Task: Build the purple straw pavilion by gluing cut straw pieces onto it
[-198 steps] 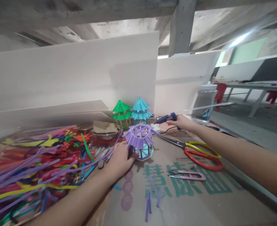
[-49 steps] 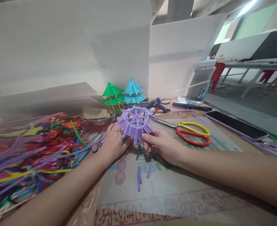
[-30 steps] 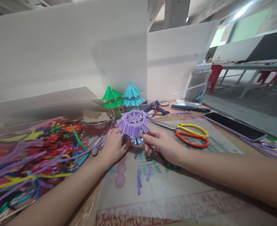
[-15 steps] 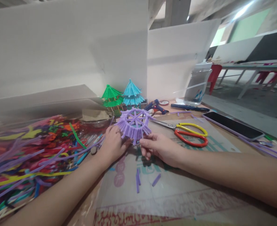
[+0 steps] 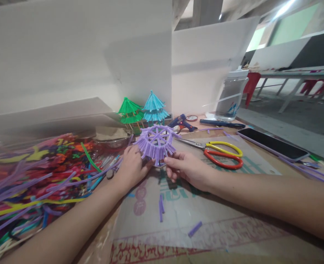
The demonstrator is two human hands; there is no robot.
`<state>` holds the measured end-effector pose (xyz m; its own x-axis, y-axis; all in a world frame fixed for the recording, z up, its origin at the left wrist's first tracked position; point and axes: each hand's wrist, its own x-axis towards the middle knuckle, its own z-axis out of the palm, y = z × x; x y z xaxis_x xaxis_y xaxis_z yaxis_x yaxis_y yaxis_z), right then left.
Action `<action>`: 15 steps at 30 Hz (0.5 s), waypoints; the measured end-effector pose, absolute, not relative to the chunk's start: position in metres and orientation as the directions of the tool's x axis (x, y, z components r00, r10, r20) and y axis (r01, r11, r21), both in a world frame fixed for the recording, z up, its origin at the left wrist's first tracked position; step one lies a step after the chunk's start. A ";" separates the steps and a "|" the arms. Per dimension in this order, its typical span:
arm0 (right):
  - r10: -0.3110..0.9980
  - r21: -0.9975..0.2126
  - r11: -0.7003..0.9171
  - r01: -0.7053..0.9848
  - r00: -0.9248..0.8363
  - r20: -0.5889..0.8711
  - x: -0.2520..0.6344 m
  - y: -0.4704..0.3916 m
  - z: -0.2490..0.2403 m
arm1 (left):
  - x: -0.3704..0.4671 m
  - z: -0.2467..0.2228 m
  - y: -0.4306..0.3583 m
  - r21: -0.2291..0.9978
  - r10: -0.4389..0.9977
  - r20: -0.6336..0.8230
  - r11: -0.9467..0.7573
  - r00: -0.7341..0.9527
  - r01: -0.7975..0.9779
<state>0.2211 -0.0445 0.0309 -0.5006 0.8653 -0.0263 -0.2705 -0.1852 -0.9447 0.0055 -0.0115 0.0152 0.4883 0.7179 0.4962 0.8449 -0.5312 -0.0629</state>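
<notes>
A purple pipe-cleaner roof [image 5: 157,146], a spoked ring with short strips fanning out and down, is held above the plastic-covered table. My left hand [image 5: 133,165] is closed on its left side, with some fingers hidden behind it. At the lower right edge, my right hand [image 5: 182,167] is closed, thumb and fingers pinching the roof's rim. Nearer to me on the plastic sheet lie a few short purple strips [image 5: 161,209] and another loose purple strip [image 5: 195,229]. Scissors [image 5: 206,146] with one yellow and one red handle lie spread just beyond my right hand.
Green [image 5: 130,112] and blue [image 5: 154,108] pipe-cleaner pavilions stand behind the roof. A glue gun [image 5: 182,123], a water bottle [image 5: 231,97] and a phone [image 5: 272,144] line the back and right. A heap of colourful pipe cleaners [image 5: 59,157] covers the left.
One short purple strip on the sheet now lies farther right and closer to me. Both hands keep their hold on the purple roof, which has barely shifted.
</notes>
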 end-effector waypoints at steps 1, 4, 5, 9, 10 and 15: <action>0.850 -0.949 -0.206 -0.238 -0.524 -0.053 0.223 -0.042 0.033 | 0.005 0.015 -0.011 -0.053 0.734 0.483 -0.519 0.477 0.853; 0.730 -0.973 -0.229 -0.008 -0.662 -0.167 0.238 -0.036 0.046 | 0.006 0.016 -0.008 -0.014 0.786 0.436 -0.481 0.438 0.877; 0.670 -0.977 -0.188 0.102 -0.714 -0.204 0.245 -0.036 0.052 | 0.006 0.016 -0.008 -0.003 0.799 0.423 -0.470 0.427 0.883; 0.346 -0.855 0.340 0.391 -0.898 -0.273 0.268 -0.060 0.083 | 0.008 0.020 -0.008 0.016 0.820 0.399 -0.454 0.411 0.891; 0.284 -0.770 0.524 0.364 -0.927 -0.245 0.271 -0.071 0.088 | 0.009 0.021 -0.008 0.013 0.821 0.394 -0.453 0.412 0.891; 0.130 -0.347 0.918 0.193 -0.972 -0.195 0.265 -0.109 0.099 | 0.008 0.023 -0.008 0.010 0.831 0.367 -0.454 0.419 0.891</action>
